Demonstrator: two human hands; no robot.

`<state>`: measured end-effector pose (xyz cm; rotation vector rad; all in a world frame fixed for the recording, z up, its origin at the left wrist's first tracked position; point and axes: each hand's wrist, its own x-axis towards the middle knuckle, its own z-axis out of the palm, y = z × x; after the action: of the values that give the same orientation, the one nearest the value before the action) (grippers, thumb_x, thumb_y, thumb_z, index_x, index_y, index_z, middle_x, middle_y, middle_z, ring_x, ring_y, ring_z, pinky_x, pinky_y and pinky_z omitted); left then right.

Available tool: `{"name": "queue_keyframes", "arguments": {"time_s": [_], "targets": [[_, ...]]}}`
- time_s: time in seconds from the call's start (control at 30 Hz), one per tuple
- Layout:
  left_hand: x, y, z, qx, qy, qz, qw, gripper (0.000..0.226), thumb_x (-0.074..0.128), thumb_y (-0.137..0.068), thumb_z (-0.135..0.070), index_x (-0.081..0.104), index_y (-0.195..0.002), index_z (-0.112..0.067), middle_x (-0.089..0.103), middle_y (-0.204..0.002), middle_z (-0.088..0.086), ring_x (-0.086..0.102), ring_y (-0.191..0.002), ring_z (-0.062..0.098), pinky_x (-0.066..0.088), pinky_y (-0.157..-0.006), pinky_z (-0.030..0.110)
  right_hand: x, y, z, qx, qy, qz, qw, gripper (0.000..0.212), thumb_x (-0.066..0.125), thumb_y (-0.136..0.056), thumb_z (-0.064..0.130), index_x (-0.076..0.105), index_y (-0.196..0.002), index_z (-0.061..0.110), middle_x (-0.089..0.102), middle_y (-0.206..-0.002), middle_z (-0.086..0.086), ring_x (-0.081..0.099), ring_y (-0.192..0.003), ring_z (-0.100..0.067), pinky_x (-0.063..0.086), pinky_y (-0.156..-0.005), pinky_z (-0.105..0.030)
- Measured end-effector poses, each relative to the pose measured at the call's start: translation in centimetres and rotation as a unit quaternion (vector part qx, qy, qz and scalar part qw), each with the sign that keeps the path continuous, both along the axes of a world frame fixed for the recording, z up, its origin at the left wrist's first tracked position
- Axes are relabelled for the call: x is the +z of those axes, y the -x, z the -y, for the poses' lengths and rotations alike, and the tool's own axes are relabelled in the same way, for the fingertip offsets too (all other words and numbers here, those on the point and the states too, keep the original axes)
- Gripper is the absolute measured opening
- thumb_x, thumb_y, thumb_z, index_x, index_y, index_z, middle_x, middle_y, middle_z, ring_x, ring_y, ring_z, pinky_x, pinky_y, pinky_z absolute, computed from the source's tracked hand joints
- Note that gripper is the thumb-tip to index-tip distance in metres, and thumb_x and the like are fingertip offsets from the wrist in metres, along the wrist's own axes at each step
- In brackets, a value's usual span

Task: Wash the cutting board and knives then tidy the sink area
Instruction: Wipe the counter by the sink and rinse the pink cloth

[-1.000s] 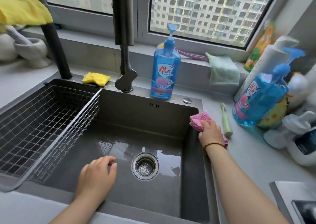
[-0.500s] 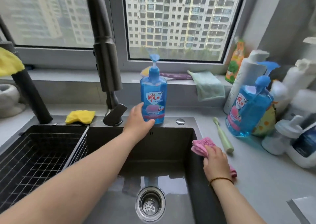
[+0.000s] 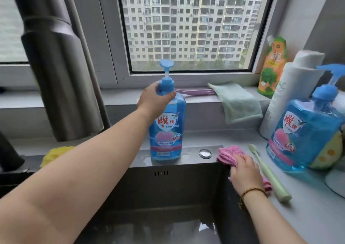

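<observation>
A blue pump bottle of dish soap [image 3: 168, 131] stands upright on the back rim of the dark sink [image 3: 168, 187]. My left hand [image 3: 154, 99] grips the bottle around its neck, just under the pump head. My right hand [image 3: 245, 174] presses a pink cloth [image 3: 229, 153] onto the sink's back right corner, where rim meets grey counter. No cutting board or knife is in view.
The dark faucet [image 3: 56, 66] rises at the left. A yellow sponge [image 3: 54, 153] lies behind my left arm. On the counter lie a pale green toothbrush [image 3: 270, 174], a second blue soap bottle [image 3: 306, 131], a white bottle [image 3: 291, 98]. A green cloth [image 3: 239, 102] hangs off the sill.
My left hand rose from over the sink basin to the soap bottle and now grips its neck. The view moved closer to the window. My right hand stays on the pink cloth.
</observation>
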<state>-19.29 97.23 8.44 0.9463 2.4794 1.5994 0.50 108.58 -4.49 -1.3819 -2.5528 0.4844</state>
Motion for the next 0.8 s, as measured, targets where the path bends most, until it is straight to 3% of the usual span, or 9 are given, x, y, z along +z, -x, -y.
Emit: {"name": "queue_keyframes", "arguments": {"time_s": [0.13, 0.2, 0.3, 0.4, 0.47, 0.53, 0.6, 0.7, 0.8], "targets": [[0.1, 0.1, 0.2, -0.007, -0.021, -0.052, 0.998, 0.036, 0.065, -0.083, -0.031, 0.059, -0.114, -0.013, 0.062, -0.105, 0.001, 0.057, -0.105, 0.026, 0.041, -0.098, 0.046, 0.2, 1.5, -1.0, 0.005, 0.012, -0.014, 1.000, 0.044, 0.034, -0.096, 0.016, 0.033, -0.140, 0.015, 0.030, -0.146, -0.007, 0.028, -0.133, -0.024, 0.024, -0.108, -0.028], [1.2, 0.3, 0.3, 0.004, -0.084, -0.046, 0.995, 0.043, 0.070, -0.078, -0.031, 0.061, -0.112, -0.007, 0.065, -0.108, 0.009, 0.059, -0.101, 0.029, 0.043, -0.096, 0.046, -0.1, 2.7, -1.4, -0.001, 0.013, -0.018, 1.000, 0.044, 0.035, -0.095, 0.015, 0.034, -0.139, 0.014, 0.031, -0.146, -0.008, 0.028, -0.132, -0.024, 0.023, -0.108, -0.027], [3.3, 0.6, -0.1, 0.006, -0.173, -0.056, 0.983, 0.040, 0.068, -0.082, -0.022, 0.059, -0.113, 0.000, 0.063, -0.105, 0.011, 0.055, -0.091, 0.020, 0.045, -0.090, 0.034, -0.1, 5.4, -0.8, 0.009, -0.011, -0.006, 1.000, 0.046, 0.034, -0.094, 0.013, 0.031, -0.140, 0.015, 0.030, -0.146, -0.006, 0.027, -0.133, -0.023, 0.022, -0.110, -0.028], [4.4, 0.9, 0.1, 0.029, -0.209, -0.084, 0.974, 0.034, 0.065, -0.084, -0.018, 0.058, -0.112, -0.001, 0.056, -0.096, 0.002, 0.051, -0.088, 0.015, 0.043, -0.077, 0.020, -0.4, 10.2, 3.3, 0.111, -0.028, -0.013, 0.993, 0.043, 0.035, -0.094, 0.010, 0.034, -0.137, 0.013, 0.034, -0.143, -0.007, 0.031, -0.131, -0.022, 0.024, -0.108, -0.030], [4.6, 1.3, 0.3, 0.040, -0.203, -0.097, 0.974, 0.033, 0.064, -0.085, -0.019, 0.058, -0.112, -0.002, 0.055, -0.095, 0.000, 0.050, -0.087, 0.014, 0.040, -0.072, 0.015, -0.8, 13.4, 7.8, 0.196, -0.041, -0.002, 0.980, 0.048, 0.036, -0.094, 0.010, 0.028, -0.141, 0.011, 0.030, -0.146, -0.009, 0.026, -0.134, -0.025, 0.019, -0.111, -0.032], [4.4, 1.8, 0.5, 0.038, -0.184, -0.097, 0.977, 0.033, 0.064, -0.085, -0.019, 0.057, -0.113, -0.003, 0.055, -0.097, 0.000, 0.050, -0.089, 0.014, 0.043, -0.079, 0.021, -0.9, 15.2, 12.0, 0.275, -0.052, 0.020, 0.960, 0.054, 0.040, -0.093, 0.010, 0.021, -0.143, 0.011, 0.022, -0.149, -0.013, 0.019, -0.138, -0.029, 0.013, -0.116, -0.038], [3.8, 2.3, 0.8, 0.034, -0.171, -0.095, 0.980, 0.033, 0.065, -0.084, -0.018, 0.058, -0.112, -0.001, 0.056, -0.098, 0.003, 0.051, -0.090, 0.015, 0.043, -0.087, 0.029, -0.8, 15.8, 14.3, 0.328, -0.044, 0.021, 0.944, 0.053, 0.042, -0.091, 0.010, 0.025, -0.141, 0.013, 0.021, -0.149, -0.013, 0.017, -0.139, -0.030, 0.012, -0.116, -0.040], [2.5, 2.9, 1.1, 0.038, -0.150, -0.102, 0.983, 0.034, 0.065, -0.084, -0.015, 0.058, -0.113, 0.001, 0.061, -0.105, 0.011, 0.052, -0.092, 0.018, 0.043, -0.091, 0.033, -0.2, 14.5, 12.7, 0.386, -0.068, 0.042, 0.919, 0.058, 0.047, -0.088, 0.005, 0.024, -0.141, 0.016, 0.018, -0.151, -0.010, 0.015, -0.140, -0.029, 0.014, -0.116, -0.040], [1.7, 3.3, 1.3, 0.054, -0.118, -0.111, 0.985, 0.035, 0.064, -0.085, -0.018, 0.058, -0.116, -0.002, 0.062, -0.113, 0.011, 0.052, -0.094, 0.018, 0.039, -0.083, 0.024, 0.0, 11.8, 9.0, 0.381, -0.066, 0.023, 0.922, 0.059, 0.044, -0.090, 0.005, 0.024, -0.143, 0.019, 0.020, -0.152, -0.004, 0.017, -0.139, -0.023, 0.013, -0.115, -0.034]]}}
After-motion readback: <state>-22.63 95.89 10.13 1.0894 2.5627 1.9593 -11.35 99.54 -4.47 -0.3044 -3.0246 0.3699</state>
